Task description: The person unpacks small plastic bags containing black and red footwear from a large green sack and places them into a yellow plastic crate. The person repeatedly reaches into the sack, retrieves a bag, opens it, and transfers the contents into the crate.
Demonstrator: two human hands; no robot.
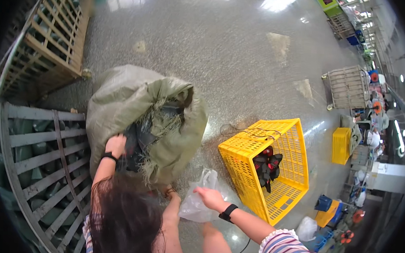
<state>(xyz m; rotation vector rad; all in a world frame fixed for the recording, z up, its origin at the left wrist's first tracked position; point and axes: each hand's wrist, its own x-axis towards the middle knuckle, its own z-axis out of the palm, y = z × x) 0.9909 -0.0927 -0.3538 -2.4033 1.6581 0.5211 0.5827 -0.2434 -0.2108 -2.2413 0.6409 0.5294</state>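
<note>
A large olive-green woven sack [121, 91] stands open in front of me, its mouth frayed and dark items [168, 117] inside. At the near left part of the mouth, my left hand [115, 145] is closed on the sack's edge; its fingertips are partly hidden. My right hand [212, 199] pinches a clear plastic bag [193, 205], which hangs between the sack and a yellow crate. Tipped on its side to the right, the yellow plastic crate [244, 164] holds several black-and-red items [267, 166]. Dark hair covers the lower left of the view.
A grey slatted metal cage [33, 165] with dark green pieces stands close on my left, a wooden slatted crate [54, 43] beyond it. Farther right are a wire cart [348, 89], another yellow crate [341, 145] and a blue bucket [324, 203]. A thin cable lies near my legs.
</note>
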